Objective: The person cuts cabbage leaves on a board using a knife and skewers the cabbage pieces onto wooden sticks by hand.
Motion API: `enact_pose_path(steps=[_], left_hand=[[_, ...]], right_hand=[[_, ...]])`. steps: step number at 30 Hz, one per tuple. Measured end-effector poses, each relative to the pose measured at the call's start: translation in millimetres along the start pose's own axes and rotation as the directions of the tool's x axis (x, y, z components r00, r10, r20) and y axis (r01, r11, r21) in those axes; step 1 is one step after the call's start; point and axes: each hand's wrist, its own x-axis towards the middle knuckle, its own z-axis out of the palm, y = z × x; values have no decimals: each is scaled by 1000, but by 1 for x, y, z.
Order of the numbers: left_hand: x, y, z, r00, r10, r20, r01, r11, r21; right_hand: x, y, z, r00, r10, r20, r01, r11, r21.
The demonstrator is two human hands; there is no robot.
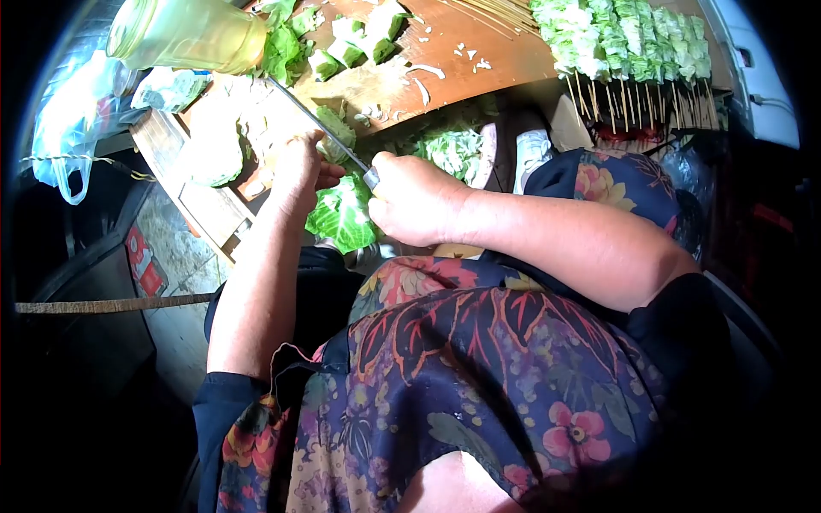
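Note:
My right hand [415, 198] is closed round the handle of a knife [318, 125], whose blade slants up and left over the board. Just left of the blade, my left hand [299, 171] reaches over pale cabbage pieces; its fingers curl near the blade, and what they hold, if anything, is hidden. A green cabbage leaf [342, 214] hangs below the blade between my two hands. Left of my left hand lies a cut cabbage piece [215, 150]. Small green chunks [352, 43] and white shreds are on the wooden board [462, 73].
A yellowish clear jar [192, 36] lies tilted at the upper left, near a plastic bag [73, 120]. Skewered cabbage [624, 43] stands in rows at the upper right, beside bare sticks [496, 12]. Shredded cabbage [453, 152] fills a container below the board.

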Motion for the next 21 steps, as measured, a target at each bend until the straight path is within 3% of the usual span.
enact_pose_path(steps=[5, 11, 21], left_hand=[[-3, 5, 4, 999, -24, -40, 25, 999, 28], [5, 3, -5, 998, -30, 47, 27, 998, 53], [0, 5, 1, 996, 41, -74, -36, 997, 71]], right_hand=[[5, 1, 9, 997, 7, -75, -8, 1000, -13], [14, -2, 14, 996, -2, -89, -1, 999, -39], [39, 9, 31, 979, 79, -190, -82, 997, -11]])
